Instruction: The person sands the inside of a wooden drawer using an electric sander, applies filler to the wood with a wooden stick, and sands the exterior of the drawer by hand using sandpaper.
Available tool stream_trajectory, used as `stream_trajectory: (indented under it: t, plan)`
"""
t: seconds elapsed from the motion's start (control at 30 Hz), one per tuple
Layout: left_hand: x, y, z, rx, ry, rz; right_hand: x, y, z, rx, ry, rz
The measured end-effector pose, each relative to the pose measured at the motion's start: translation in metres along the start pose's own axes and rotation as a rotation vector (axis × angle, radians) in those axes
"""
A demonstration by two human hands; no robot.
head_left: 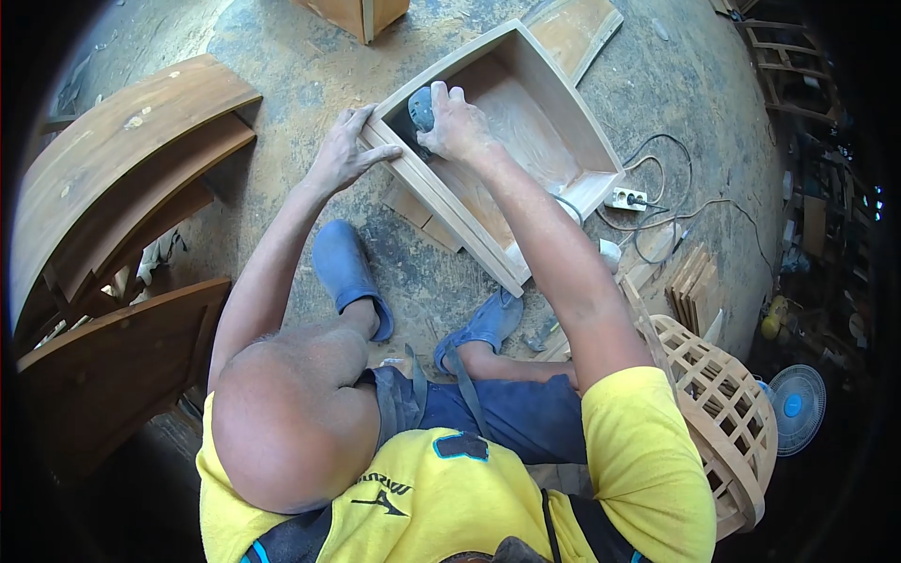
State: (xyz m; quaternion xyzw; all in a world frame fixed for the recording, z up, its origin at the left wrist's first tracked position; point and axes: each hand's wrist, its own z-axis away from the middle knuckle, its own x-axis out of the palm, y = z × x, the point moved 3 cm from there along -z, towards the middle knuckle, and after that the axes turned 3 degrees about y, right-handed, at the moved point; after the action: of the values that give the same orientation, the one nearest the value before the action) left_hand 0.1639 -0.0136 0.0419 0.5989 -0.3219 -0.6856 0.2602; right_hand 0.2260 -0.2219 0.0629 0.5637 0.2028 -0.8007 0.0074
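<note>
A wooden drawer-like box [563, 103] lies on the floor with its open side up. My right hand [455, 124] is inside its left part, fingers wrapped round a blue-grey power tool [421, 110] by the inner wall. My left hand [345, 155] grips the box's left corner, thumb over the top edge and fingers on the outside. Pale dust marks the box's inner bottom. A dark cord shows at the box's near right corner.
A white power strip [627, 198] with looping cables lies right of the box. Curved wooden furniture [131, 131] stands at the left. At the right are a lattice wooden piece [723, 385], stacked slats [692, 286] and a fan [796, 405]. Another cabinet [352, 14] stands at the top.
</note>
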Motion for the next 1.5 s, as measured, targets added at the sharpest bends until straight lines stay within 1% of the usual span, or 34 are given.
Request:
stream_trajectory:
  t: [0.1, 0.17, 0.3, 0.47, 0.53, 0.6, 0.73, 0.83, 0.87, 0.93, 0.97, 1.07, 1.17, 1.27, 1.33, 1.37, 1.43, 1.5]
  plan:
    - [-0.002, -0.003, -0.003, 0.038, 0.013, -0.015, -0.003, 0.003, 0.015, -0.03, -0.018, -0.018]
    - [-0.001, -0.002, -0.001, 0.004, -0.014, -0.028, -0.003, 0.006, 0.024, -0.046, -0.037, -0.055]
    - [0.001, -0.002, 0.0, 0.032, 0.011, -0.048, -0.003, 0.007, 0.014, -0.021, -0.039, -0.005]
    - [-0.002, 0.0, 0.0, 0.025, 0.017, -0.035, -0.008, 0.02, -0.006, 0.004, 0.036, 0.017]
    - [-0.002, 0.001, -0.002, 0.025, -0.004, -0.01, -0.007, 0.029, 0.009, -0.017, 0.069, -0.021]
    - [-0.003, 0.002, -0.001, 0.028, 0.002, -0.018, -0.001, 0.04, 0.034, -0.031, 0.042, -0.026]
    - [-0.001, -0.001, 0.0, 0.02, 0.005, -0.005, 0.017, 0.086, 0.094, -0.109, -0.002, -0.018]
    - [-0.001, -0.001, 0.0, 0.041, 0.019, 0.005, 0.005, 0.102, 0.104, -0.056, -0.036, 0.026]
    - [-0.001, -0.001, 0.0, 0.028, 0.006, 0.014, 0.003, 0.103, 0.1, -0.049, -0.031, 0.025]
    - [-0.002, 0.0, -0.003, 0.021, -0.009, 0.015, -0.005, 0.1, 0.071, -0.054, 0.049, -0.009]
    - [-0.003, 0.002, -0.002, 0.021, -0.006, 0.012, -0.011, 0.092, 0.054, -0.017, 0.048, 0.036]
    - [0.0, -0.002, -0.001, 0.037, -0.005, -0.003, -0.023, 0.069, 0.007, 0.046, 0.071, 0.008]
    - [-0.002, -0.001, -0.002, 0.052, 0.017, -0.008, -0.019, 0.055, -0.009, 0.043, 0.115, 0.003]
    - [-0.002, 0.0, -0.004, 0.045, 0.019, 0.01, -0.007, 0.051, 0.016, -0.003, 0.056, 0.027]
    - [-0.001, -0.002, 0.001, 0.034, 0.004, 0.02, 0.005, 0.054, 0.055, -0.069, 0.021, -0.039]
    - [-0.003, 0.0, 0.001, 0.04, 0.011, 0.024, 0.009, 0.061, 0.076, -0.066, 0.017, -0.038]
    - [0.0, 0.0, -0.001, 0.052, 0.009, 0.027, 0.014, 0.071, 0.111, -0.164, -0.049, 0.03]
    - [0.0, -0.001, -0.001, 0.044, 0.025, 0.032, 0.015, 0.08, 0.124, -0.106, -0.075, 0.031]
